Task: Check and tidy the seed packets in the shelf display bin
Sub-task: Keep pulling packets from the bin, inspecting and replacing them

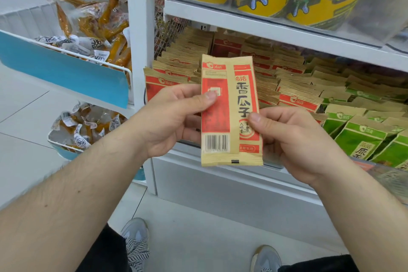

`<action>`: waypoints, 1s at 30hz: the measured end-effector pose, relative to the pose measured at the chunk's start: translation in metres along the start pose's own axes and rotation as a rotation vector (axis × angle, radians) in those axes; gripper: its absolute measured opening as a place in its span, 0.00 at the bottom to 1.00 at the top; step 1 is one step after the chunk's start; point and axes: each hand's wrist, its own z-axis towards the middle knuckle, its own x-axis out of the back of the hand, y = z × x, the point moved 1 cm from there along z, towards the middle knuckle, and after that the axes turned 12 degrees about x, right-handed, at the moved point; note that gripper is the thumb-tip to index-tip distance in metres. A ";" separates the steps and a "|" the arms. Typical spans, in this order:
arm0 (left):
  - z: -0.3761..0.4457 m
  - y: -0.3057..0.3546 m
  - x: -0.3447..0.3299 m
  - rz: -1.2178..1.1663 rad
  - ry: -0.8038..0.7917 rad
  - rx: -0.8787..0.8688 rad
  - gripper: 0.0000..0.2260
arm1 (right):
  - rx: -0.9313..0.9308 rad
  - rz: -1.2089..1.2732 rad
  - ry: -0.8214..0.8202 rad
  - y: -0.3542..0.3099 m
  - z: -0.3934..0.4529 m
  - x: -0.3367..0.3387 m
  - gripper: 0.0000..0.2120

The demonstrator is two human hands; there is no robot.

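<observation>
From the head camera, the person is holding one seed packet [230,110] upright in front of the shelf bin [220,157], its back panel and barcode facing the camera. The left hand [174,117] is pinching the packet's left edge, thumb on the red panel and fingers behind; the right hand [293,137] is gripping the right edge the same way. This looks like the checking step: the packet is being read over rather than placed. Next, it probably needs slotting back among the red packets [295,101] standing in rows just behind it, with the green packets [364,139] kept apart to the right. The packet is flat, tan paper with red printing, crimped at top and bottom, and appears sealed and undamaged, only lightly creased.
</observation>
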 end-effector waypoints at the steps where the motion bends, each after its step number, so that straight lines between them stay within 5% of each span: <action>1: -0.001 0.000 0.000 0.005 -0.037 0.014 0.16 | 0.000 0.022 0.003 -0.001 0.000 -0.001 0.16; 30: 0.002 -0.001 0.007 -0.058 -0.085 -0.011 0.17 | -0.051 0.235 -0.158 -0.004 -0.001 0.005 0.19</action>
